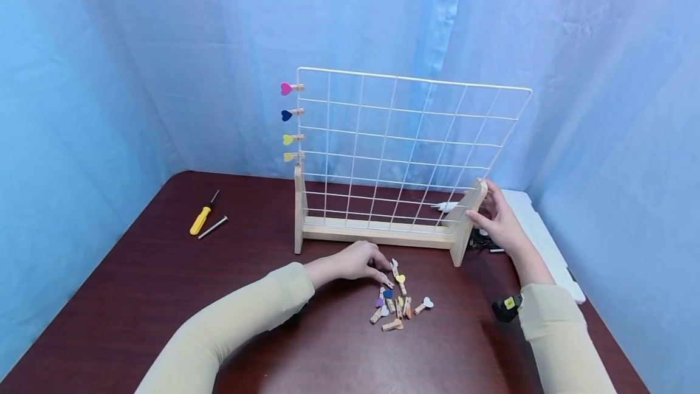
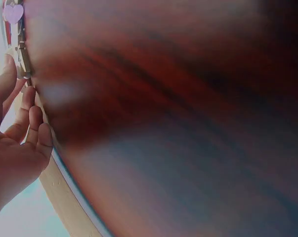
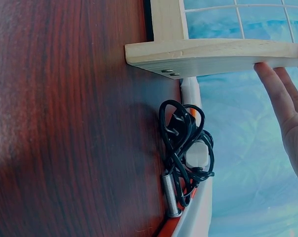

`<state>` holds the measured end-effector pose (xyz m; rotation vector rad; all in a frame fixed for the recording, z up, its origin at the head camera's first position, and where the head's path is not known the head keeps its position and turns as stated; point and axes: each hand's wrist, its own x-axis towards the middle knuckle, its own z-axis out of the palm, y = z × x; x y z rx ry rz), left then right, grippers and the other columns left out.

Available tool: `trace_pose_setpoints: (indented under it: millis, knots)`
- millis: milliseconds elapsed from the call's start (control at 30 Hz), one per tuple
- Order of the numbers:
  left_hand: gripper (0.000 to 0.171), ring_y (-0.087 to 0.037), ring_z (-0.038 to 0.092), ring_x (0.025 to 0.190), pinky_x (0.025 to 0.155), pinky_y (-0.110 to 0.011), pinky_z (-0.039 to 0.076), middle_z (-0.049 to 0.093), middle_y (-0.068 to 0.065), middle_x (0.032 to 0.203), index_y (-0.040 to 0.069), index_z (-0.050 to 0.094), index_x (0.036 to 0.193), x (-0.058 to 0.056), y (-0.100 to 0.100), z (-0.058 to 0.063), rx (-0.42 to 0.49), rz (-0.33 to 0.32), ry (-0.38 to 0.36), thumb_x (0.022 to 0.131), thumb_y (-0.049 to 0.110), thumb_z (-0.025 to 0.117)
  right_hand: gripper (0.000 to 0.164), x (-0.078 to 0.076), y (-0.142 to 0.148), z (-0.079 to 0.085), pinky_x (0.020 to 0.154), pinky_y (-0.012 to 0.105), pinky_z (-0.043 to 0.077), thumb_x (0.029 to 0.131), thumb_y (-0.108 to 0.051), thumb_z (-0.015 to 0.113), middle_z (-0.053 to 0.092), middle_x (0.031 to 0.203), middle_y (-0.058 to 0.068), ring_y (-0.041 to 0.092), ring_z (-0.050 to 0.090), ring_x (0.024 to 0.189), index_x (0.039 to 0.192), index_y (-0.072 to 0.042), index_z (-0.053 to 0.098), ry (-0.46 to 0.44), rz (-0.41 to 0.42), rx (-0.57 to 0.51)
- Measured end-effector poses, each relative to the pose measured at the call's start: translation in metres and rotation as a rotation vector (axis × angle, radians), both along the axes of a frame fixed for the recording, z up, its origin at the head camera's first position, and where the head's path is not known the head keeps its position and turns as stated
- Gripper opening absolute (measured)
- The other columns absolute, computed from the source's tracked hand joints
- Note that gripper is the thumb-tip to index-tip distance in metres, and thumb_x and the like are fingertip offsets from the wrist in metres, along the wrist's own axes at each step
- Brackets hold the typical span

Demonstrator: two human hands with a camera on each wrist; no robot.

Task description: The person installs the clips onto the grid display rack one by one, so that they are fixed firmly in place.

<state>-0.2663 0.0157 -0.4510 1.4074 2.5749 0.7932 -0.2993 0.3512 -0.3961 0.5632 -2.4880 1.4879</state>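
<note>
My left hand (image 1: 358, 261) reaches to the edge of a loose pile of small wooden clothespins (image 1: 391, 324) with coloured hearts. Thumb and forefinger are spread apart, their tips right at the nearest pins. In the left wrist view, a clothespin (image 2: 23, 63) lies just beyond the thumb, its other fingers loosely bent. The right hand (image 1: 500, 221) grips the right wooden side of a stand (image 1: 469, 224), thumb in front and fingers behind. That stand bears a white wire grid (image 1: 415, 138). Along the grid's left edge are clipped several heart clothespins, a pink one (image 1: 286, 89) topmost.
A yellow-handled screwdriver (image 1: 200, 221) and a metal bolt (image 1: 213, 227) lie at the left of the dark table (image 1: 137, 297). Behind the stand's right side is a black cable (image 3: 181, 143), next to a white flat object (image 1: 541, 242). Blue curtains (image 1: 219, 47) hang around the table.
</note>
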Motion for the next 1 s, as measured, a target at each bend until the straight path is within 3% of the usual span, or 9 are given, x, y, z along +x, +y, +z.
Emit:
trace_pose_setpoints:
  millis: [267, 433, 567, 667, 800, 900, 1000]
  knots:
    - [0.013, -0.013, 0.057, 0.075, 0.063, -0.011, 0.038, 0.064, 0.002, 0.078, 0.013, 0.071, 0.081, 0.003, 0.001, -0.001, 0.001, 0.016, 0.005, 0.076, 0.025, 0.069, 0.072, 0.0, 0.0, -0.002, 0.066, 0.022, 0.052, 0.085, -0.01, 0.059, 0.037, 0.135, 0.017, 0.008, 0.043, 0.113, 0.141, -0.03, 0.017, -0.018, -0.002, -0.007]
    - [0.01, 0.0, 0.054, 0.068, 0.064, -0.009, 0.04, 0.064, 0.009, 0.073, 0.016, 0.069, 0.078, 0.003, 0.001, -0.003, -0.01, 0.034, 0.021, 0.077, 0.026, 0.068, 0.073, 0.0, 0.0, -0.003, 0.065, 0.023, 0.053, 0.085, -0.008, 0.059, 0.036, 0.135, 0.021, 0.005, 0.044, 0.11, 0.141, -0.028, 0.017, -0.006, 0.007, -0.01]
    - [0.009, 0.005, 0.053, 0.061, 0.059, -0.009, 0.041, 0.064, 0.011, 0.066, 0.019, 0.071, 0.074, 0.002, -0.001, -0.005, 0.023, 0.092, 0.019, 0.078, 0.025, 0.066, 0.073, 0.002, 0.001, -0.002, 0.064, 0.023, 0.053, 0.085, -0.007, 0.059, 0.036, 0.134, 0.022, 0.0, 0.044, 0.108, 0.142, -0.026, 0.016, 0.002, 0.015, -0.021]
    - [0.009, -0.001, 0.056, 0.052, 0.052, -0.01, 0.044, 0.065, 0.007, 0.061, 0.016, 0.072, 0.073, 0.001, -0.006, -0.002, 0.094, 0.163, -0.053, 0.079, 0.021, 0.067, 0.073, 0.002, -0.001, -0.001, 0.064, 0.023, 0.053, 0.085, -0.005, 0.058, 0.036, 0.134, 0.023, -0.001, 0.044, 0.107, 0.142, -0.025, 0.016, 0.001, 0.019, -0.037]
    - [0.007, -0.008, 0.061, 0.051, 0.049, -0.014, 0.047, 0.067, 0.002, 0.066, 0.01, 0.072, 0.079, 0.001, -0.016, 0.015, 0.198, 0.233, -0.154, 0.079, 0.015, 0.067, 0.072, 0.003, -0.002, 0.0, 0.063, 0.024, 0.053, 0.085, -0.004, 0.058, 0.035, 0.133, 0.026, 0.0, 0.044, 0.108, 0.142, -0.022, 0.017, -0.001, 0.026, -0.052]
    - [0.008, -0.006, 0.062, 0.056, 0.052, -0.016, 0.048, 0.068, 0.003, 0.072, 0.01, 0.071, 0.085, 0.0, -0.026, 0.036, 0.231, 0.275, -0.145, 0.079, 0.014, 0.067, 0.073, 0.002, -0.002, 0.001, 0.064, 0.023, 0.053, 0.085, -0.004, 0.058, 0.034, 0.134, 0.027, 0.001, 0.043, 0.109, 0.142, -0.022, 0.016, -0.001, 0.024, -0.038]
    - [0.013, -0.003, 0.061, 0.064, 0.057, -0.017, 0.049, 0.068, 0.003, 0.077, 0.012, 0.069, 0.091, 0.001, -0.035, 0.062, 0.239, 0.303, -0.078, 0.078, 0.015, 0.068, 0.073, 0.002, -0.002, 0.002, 0.064, 0.022, 0.053, 0.085, -0.004, 0.058, 0.034, 0.135, 0.025, 0.0, 0.042, 0.109, 0.142, -0.023, 0.016, -0.007, 0.017, -0.032]
